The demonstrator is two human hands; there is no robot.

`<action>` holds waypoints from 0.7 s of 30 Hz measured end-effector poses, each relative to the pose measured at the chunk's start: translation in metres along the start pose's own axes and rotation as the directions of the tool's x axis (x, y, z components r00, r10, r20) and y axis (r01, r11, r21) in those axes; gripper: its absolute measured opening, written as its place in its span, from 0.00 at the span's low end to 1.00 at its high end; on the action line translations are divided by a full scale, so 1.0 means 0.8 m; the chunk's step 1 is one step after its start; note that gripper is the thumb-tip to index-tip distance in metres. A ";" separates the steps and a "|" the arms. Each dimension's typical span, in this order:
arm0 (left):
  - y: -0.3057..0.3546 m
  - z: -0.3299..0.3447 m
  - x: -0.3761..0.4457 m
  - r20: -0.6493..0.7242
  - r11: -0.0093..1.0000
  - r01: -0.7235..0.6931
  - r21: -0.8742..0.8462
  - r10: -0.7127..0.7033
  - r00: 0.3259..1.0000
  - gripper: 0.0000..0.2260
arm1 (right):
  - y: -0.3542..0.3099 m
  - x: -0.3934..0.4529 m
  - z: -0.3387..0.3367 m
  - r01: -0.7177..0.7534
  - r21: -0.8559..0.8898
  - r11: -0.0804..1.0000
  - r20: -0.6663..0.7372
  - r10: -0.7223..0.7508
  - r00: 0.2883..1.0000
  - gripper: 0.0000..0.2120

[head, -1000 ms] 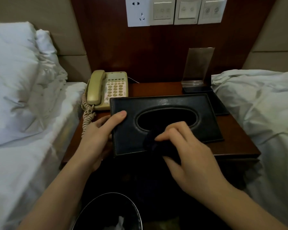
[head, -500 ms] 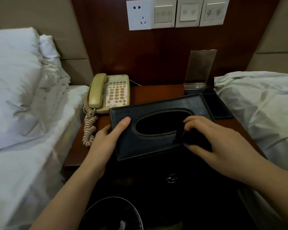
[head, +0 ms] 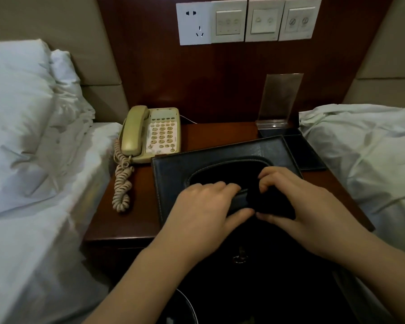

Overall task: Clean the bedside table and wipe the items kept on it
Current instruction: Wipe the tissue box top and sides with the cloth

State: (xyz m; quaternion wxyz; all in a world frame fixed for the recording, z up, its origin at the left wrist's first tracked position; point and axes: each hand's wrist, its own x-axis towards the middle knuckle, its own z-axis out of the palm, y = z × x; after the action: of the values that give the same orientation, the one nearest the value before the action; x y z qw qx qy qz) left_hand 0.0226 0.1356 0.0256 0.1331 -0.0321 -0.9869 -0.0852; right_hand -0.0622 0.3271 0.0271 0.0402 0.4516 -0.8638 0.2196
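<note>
Hands: your two; left hand (head: 204,206) grips the near rim of the one tissue box (head: 173,174); right hand (head: 297,206) pinches one dark cloth (head: 270,204) beside it.
Beyond: one telephone (head: 154,134) far-left, one card stand (head: 278,99) far-right.

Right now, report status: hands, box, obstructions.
Left hand grips tissue box front edge. Right hand pinches dark cloth on it. Phone beside box, apart.

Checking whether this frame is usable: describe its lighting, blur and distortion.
Head view: dim warm light; the dark cloth merges with the black tissue box under both hands; the bedding looks washed out; wide-angle bending at the edges; soft overall, phone keys unreadable.
</note>
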 end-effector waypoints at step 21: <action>-0.002 -0.074 -0.029 0.194 0.115 0.258 -0.959 -0.397 0.897 0.09 | -0.098 0.034 -0.018 0.034 0.680 0.733 -0.559 0.487 0.671 0.17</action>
State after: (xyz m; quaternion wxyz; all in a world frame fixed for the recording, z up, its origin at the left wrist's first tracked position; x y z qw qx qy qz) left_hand 0.0605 0.1226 0.0756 0.1150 0.1145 -0.6811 -0.7140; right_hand -0.0179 0.2735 0.0746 0.1818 0.1976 -0.7030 0.6586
